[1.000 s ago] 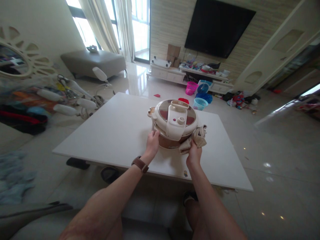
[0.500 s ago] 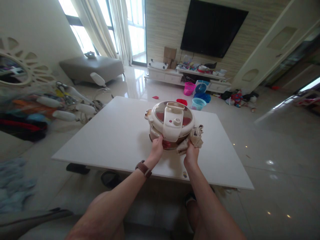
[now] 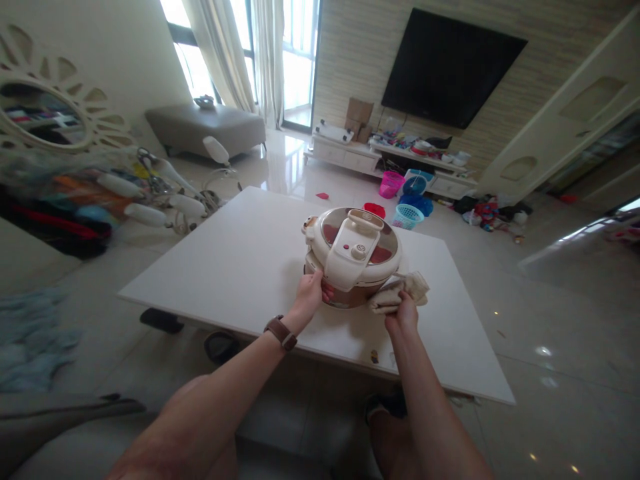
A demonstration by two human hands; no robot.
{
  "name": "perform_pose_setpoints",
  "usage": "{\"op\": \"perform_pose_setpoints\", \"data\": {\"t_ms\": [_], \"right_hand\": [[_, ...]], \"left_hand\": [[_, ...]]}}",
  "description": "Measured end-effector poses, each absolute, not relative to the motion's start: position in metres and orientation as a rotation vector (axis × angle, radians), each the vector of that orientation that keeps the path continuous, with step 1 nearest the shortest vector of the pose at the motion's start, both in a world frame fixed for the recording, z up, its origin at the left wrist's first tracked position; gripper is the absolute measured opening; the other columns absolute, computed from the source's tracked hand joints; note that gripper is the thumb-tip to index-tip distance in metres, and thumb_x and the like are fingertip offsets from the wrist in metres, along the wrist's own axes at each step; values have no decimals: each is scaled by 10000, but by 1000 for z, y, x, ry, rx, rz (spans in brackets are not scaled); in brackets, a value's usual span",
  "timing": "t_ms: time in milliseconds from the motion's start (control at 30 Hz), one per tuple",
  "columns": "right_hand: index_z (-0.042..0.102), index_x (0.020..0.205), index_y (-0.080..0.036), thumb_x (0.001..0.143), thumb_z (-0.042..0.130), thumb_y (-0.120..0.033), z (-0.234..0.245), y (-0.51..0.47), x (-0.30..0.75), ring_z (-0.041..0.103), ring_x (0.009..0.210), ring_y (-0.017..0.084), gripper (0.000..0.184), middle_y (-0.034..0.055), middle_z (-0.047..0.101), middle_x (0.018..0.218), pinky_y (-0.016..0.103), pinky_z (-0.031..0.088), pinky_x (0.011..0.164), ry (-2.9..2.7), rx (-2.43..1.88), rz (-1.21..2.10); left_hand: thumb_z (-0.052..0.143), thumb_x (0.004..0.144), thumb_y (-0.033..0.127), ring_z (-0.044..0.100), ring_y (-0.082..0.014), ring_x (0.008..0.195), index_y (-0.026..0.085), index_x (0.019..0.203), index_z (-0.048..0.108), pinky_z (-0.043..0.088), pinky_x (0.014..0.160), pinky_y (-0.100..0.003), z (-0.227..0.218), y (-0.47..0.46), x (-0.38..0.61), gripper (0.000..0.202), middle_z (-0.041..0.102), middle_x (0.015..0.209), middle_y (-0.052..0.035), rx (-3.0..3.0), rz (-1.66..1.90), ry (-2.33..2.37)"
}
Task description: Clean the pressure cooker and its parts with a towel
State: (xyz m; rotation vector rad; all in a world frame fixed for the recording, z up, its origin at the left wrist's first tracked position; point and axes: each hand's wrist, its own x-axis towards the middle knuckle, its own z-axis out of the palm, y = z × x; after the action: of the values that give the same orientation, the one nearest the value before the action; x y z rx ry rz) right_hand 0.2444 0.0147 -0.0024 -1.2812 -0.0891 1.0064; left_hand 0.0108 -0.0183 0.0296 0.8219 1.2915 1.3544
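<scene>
A cream and brown electric pressure cooker (image 3: 343, 267) stands on the white table (image 3: 210, 267), its lid bearing a handle, a red button and a round knob. My left hand (image 3: 311, 293), with a brown watch on the wrist, grips the cooker's front left edge; its fingertips are partly hidden. At the cooker's lower right side, my right hand (image 3: 405, 313) is closed around a folded beige cloth (image 3: 415, 287). The left end of the cloth lies close against the cooker's wall; whether it touches I cannot tell.
A small dark and yellow item (image 3: 374, 356) lies near the table's front edge. Beyond the table are a blue basket (image 3: 409, 215), a pink basket (image 3: 391, 185) and a low TV cabinet (image 3: 345, 160). A lamp with white shades (image 3: 187, 205) stands left.
My right hand has drawn the cloth slightly right and down along the cooker's side, and the cloth lies flatter. My left hand stays on the cooker. The whole view has shifted and tilted.
</scene>
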Motion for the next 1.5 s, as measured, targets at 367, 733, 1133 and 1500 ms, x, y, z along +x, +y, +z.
{"op": "perform_pose_setpoints", "data": {"t_ms": [367,733,1133,1500], "right_hand": [[647,1013,-198,830,600,-180,16,14,251,723,721,130,190,-31,735,849,223,631,653,-49,-1234,985],[737,979,-161,717,717,-241,27,0,217,740,806,155,274,-10,783,865,216,604,678,-301,-1201,1044],[795,949,-168,586,910,-278,35,-15,215,753,845,197,396,35,822,946,269,638,707,-418,-1277,1185],[756,980,-176,624,863,-271,13,-2,219,769,832,207,383,45,818,945,284,667,691,-342,-1205,1333]], "left_hand": [[549,860,452,494,-131,432,209,510,519,419,455,-242,49,2,-96,427,525,464,-22,828,1233,1563],[499,871,585,603,-189,751,225,798,539,544,597,-281,31,-29,-53,369,599,807,-27,757,1651,1597],[588,947,520,633,-221,1063,237,1105,536,520,954,-362,16,-44,-6,328,654,1154,-82,736,1879,1543],[555,876,573,669,-294,990,192,1004,673,501,943,-426,33,-44,-14,419,742,1023,-109,711,1807,1783]]}}
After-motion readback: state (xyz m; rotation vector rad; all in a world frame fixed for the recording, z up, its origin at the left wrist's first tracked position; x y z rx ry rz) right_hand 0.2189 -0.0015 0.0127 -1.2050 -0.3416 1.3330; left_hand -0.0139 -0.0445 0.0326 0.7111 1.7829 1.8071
